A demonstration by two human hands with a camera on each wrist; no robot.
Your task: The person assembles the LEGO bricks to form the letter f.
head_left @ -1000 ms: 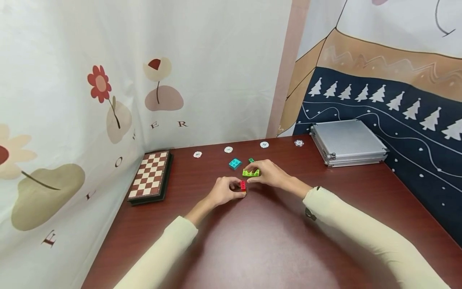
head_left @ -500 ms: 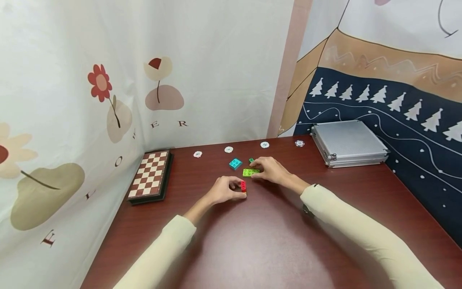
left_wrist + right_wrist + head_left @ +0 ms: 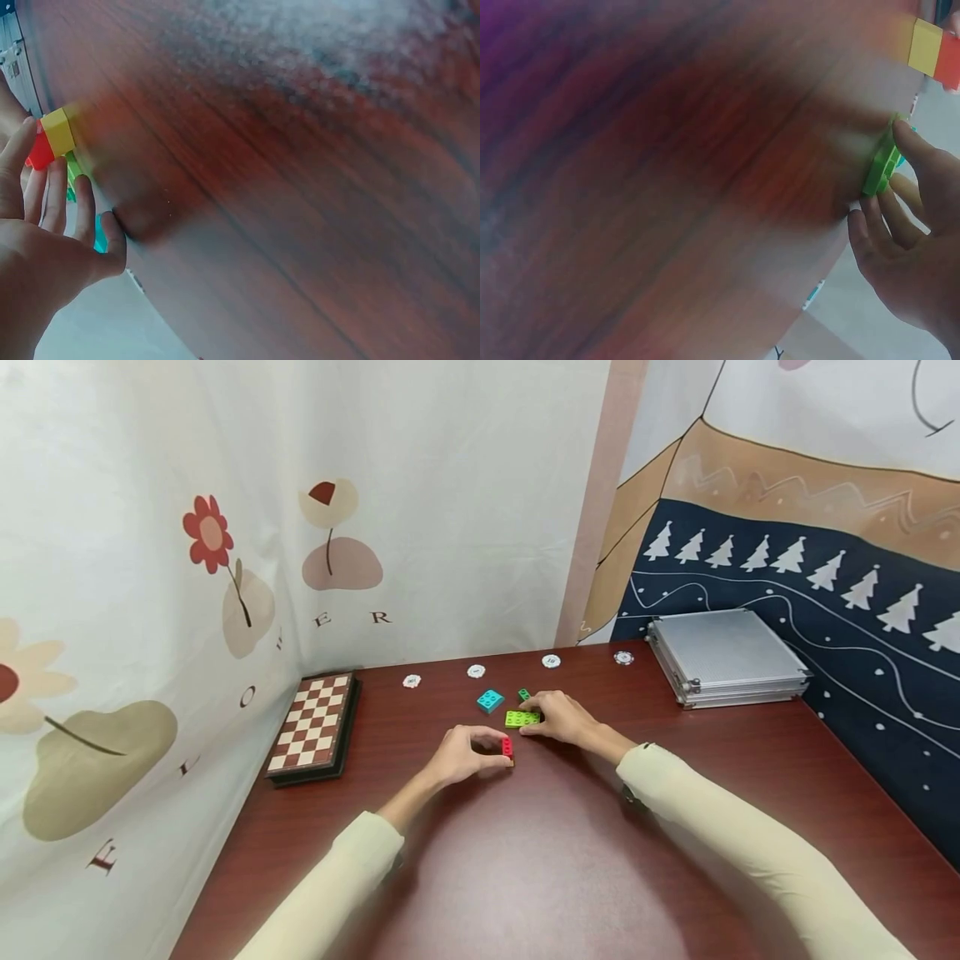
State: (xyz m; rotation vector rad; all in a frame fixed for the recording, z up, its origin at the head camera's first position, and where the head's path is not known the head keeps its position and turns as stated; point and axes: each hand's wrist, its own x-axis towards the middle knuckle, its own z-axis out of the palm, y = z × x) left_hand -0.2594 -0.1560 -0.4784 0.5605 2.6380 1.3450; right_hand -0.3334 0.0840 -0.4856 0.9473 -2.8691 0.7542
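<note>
Below frame centre: close quarters

The red brick (image 3: 507, 746), lower centre, touching the yellow brick (image 3: 58, 132), is pinched by the left hand (image 3: 455, 758); slightly higher, the right hand (image 3: 562, 717) grips the lime brick (image 3: 517, 719). That hand, crowding the green brick (image 3: 523, 693) above, could nudge it.

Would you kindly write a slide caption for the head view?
Left hand holds a red brick, right hand pinches a lime-green brick, chessboard at left.

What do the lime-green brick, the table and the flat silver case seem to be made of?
Lime-green brick: probably moulded plastic, from its even bright colour and round studs.
Table: wood or wood-look laminate, I can't tell which; reddish-brown grain, glossy sheen.
Silver case: likely metal, perhaps aluminium, judging by its grey, slightly shiny top and edges.
</note>
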